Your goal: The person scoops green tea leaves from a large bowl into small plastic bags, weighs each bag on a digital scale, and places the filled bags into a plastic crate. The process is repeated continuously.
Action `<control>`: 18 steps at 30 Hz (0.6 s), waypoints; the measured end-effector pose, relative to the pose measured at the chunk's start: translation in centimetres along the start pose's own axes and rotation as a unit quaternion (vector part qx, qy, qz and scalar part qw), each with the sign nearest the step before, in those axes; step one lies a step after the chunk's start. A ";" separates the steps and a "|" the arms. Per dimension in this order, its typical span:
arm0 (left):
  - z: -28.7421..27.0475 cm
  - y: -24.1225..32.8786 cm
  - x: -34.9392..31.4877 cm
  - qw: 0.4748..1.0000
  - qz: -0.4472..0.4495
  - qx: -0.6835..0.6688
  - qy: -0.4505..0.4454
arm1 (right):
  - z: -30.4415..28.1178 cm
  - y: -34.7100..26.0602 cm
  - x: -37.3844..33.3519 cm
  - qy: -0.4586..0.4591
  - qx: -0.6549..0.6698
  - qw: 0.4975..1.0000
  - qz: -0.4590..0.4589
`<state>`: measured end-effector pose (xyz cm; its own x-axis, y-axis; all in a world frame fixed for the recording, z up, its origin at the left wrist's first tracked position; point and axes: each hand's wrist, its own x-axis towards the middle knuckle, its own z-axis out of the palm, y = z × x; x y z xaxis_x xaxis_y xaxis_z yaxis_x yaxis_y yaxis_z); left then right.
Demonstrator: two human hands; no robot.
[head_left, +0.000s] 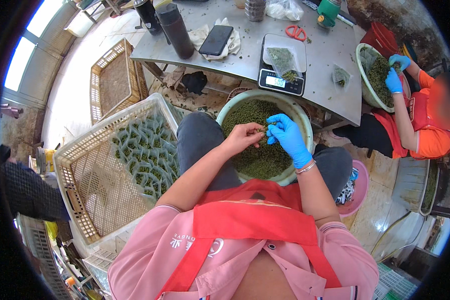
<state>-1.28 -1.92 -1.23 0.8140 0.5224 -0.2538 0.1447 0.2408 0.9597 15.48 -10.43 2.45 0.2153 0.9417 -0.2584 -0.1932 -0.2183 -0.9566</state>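
Observation:
A round pale-green basin [257, 93] full of small green peppercorns [247, 111] sits between my knees. Over its middle, my bare left hand [245, 137] is closed in a pinch. Fingertip to fingertip with it is my right hand [289, 137], in a blue glove, its fingers closed too. A small cluster of green peppercorns [263, 129] shows between the two hands, partly hidden by the fingers. To my left, a pale plastic crate [77, 212] holds several clear bags [147, 150] of the green peppercorns, standing in rows along its right side.
Ahead, a metal table [330, 47] carries a digital scale [281, 87] under a filled bag [282, 59], red scissors [296, 33], a phone [216, 40] and a dark flask [176, 31]. At right a co-worker's gloved hands work over another basin [363, 82]. A pink tub [360, 187] stands beside my right knee.

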 end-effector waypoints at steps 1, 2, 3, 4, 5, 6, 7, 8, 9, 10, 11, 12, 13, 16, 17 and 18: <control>0.0 0.0 -0.1 1.000 0.002 -0.004 0.004 | 0.0 0.3 -0.1 -0.006 -0.027 1.000 0.001; -0.1 -0.3 -0.1 1.000 0.001 -0.018 0.007 | -0.1 0.6 -0.1 -0.013 -0.054 0.998 0.002; -0.2 -0.4 0.0 0.999 0.001 -0.033 0.010 | -0.2 0.9 -0.2 -0.018 -0.082 0.996 0.003; -0.2 -0.4 0.1 0.999 0.001 -0.048 0.012 | -0.3 1.2 -0.3 -0.007 -0.060 0.998 -0.001; -0.3 -0.5 0.1 0.999 -0.010 -0.036 0.002 | -0.4 1.6 -0.3 0.004 -0.038 0.999 -0.006; -0.2 0.2 0.1 0.999 -0.020 -0.024 -0.007 | -0.4 1.7 -0.3 0.015 -0.016 1.000 -0.010; -0.2 0.6 0.1 0.999 -0.030 -0.012 -0.017 | -0.4 1.8 -0.3 0.030 -0.019 0.999 -0.018; -0.2 0.5 0.4 0.999 -0.024 -0.026 -0.022 | -0.3 1.7 -0.3 0.045 -0.021 0.998 -0.026; -0.2 0.3 0.4 0.999 -0.021 -0.041 -0.025 | 0.0 1.7 -0.4 0.057 -0.022 0.998 -0.029; -0.3 0.2 0.5 0.998 -0.018 -0.056 -0.027 | -0.2 1.4 -0.3 0.097 0.010 0.994 -0.047; -0.6 0.2 0.5 0.998 -0.027 -0.049 -0.025 | -0.7 0.6 0.1 0.135 0.041 0.988 -0.064; -0.8 0.3 0.4 0.997 -0.034 -0.066 -0.025 | -1.6 0.4 0.4 0.168 0.096 0.978 -0.073; -1.0 0.3 0.5 0.996 -0.038 -0.082 -0.023 | -2.4 -0.7 0.6 0.173 0.099 0.979 -0.048; -1.0 0.6 0.1 0.993 -0.037 -0.108 -0.003 | -3.5 -0.9 0.5 0.106 0.167 0.980 -0.039; -1.1 0.8 0.1 0.994 -0.037 -0.107 0.003 | -3.5 -1.0 0.4 0.098 0.180 0.978 -0.046; -1.1 0.4 0.4 0.995 -0.028 -0.092 0.002 | -3.5 -1.2 0.5 0.088 0.193 0.976 -0.055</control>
<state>-1.55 -0.73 -1.10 0.8046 0.5076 -0.3080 0.0846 0.4155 0.9056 19.19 -10.57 3.00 0.4090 0.8881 -0.2095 -0.4992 0.0256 -0.8661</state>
